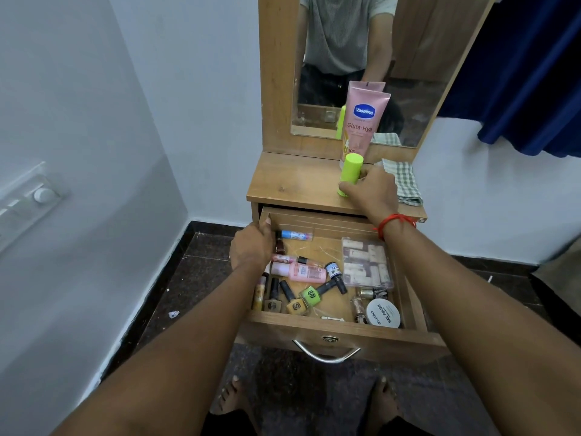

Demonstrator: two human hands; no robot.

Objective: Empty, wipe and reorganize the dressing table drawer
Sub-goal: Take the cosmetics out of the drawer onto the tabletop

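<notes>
Wooden drawer (393,341) stands open; left hand (251,247) has its grip clamped on the side wall, right hand (371,190) on a lime-green cylindrical bottle (350,171) atop the table (283,184).

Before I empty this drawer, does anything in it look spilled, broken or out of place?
No spill or breakage shows. The nail polish bottles lie tipped at mixed angles in the drawer, and thin pale strands litter its floor.

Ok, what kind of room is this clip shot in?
Most likely a bedroom or dressing corner at home: a wooden dressing table with a mirror, its open drawer holding nail polish bottles, and a Vaseline tube standing on top.
</notes>
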